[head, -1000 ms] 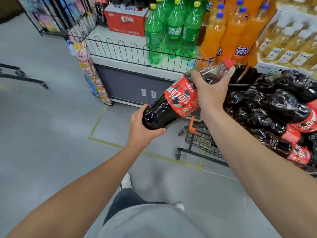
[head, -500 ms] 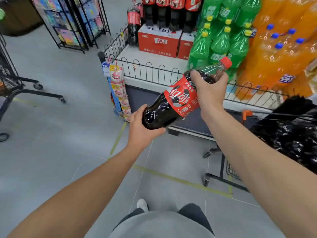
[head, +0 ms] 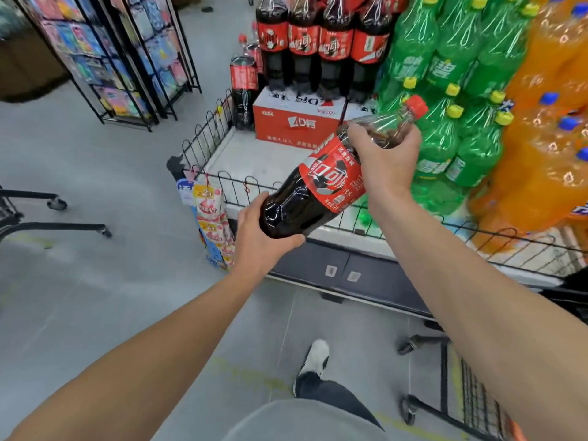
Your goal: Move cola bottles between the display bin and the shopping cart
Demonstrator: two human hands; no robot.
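Note:
A large cola bottle (head: 313, 190) with a red label and red cap is tilted in the air, cap up to the right. My left hand (head: 259, 240) cups its dark base from below. My right hand (head: 383, 157) grips its neck and shoulder. The bottle hangs over the front wire fence of the display bin (head: 241, 186), whose white floor shows bare at its left end. More cola bottles (head: 318, 43) stand at the back of the bin. Only the wire base and wheels of the shopping cart (head: 467, 405) show at the lower right.
Red cartons (head: 297, 124) sit in the bin under the cola stack. Green soda bottles (head: 451, 100) and orange soda bottles (head: 547, 128) fill the bin's right side. Snack packs (head: 211, 224) hang at the bin's front left corner. A black magazine rack (head: 121, 55) stands far left, another cart base (head: 38, 218) at the left edge.
The view has swung left, away from the cart full of cola bottles, which has left the frame. Both hands have carried the bottle up to the display bin's fence.

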